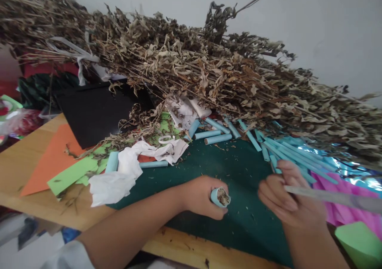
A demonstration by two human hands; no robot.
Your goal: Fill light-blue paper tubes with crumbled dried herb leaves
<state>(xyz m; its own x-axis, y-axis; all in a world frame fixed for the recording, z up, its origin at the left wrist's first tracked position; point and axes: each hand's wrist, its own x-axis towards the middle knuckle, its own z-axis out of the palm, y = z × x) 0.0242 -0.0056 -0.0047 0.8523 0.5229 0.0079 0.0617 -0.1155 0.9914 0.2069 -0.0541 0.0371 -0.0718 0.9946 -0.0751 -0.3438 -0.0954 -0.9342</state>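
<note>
My left hand (199, 197) is wrapped round a light blue paper tube (214, 197), whose open end faces me and is packed with crumbled dried leaf. To its right, above the dark green sheet (244, 181), my right hand (294, 195) closes on a long, thin, whitish stick (334, 197). The stick points off to the right edge and is blurred there. Several finished-looking blue paper tubes (219, 139) lie behind the hands. A bunch of longer, thinner blue tubes (294, 153) sits beyond my right hand.
A big heap of dried leafy stalks (185, 58) spans the back against the wall. Crumpled white tissue (116, 181), green paper strips (73, 173), an orange sheet (52, 153) and a black panel (101, 110) lie left. Pink crepe paper (343, 205) is at right; the wooden table edge (179, 245) is near me.
</note>
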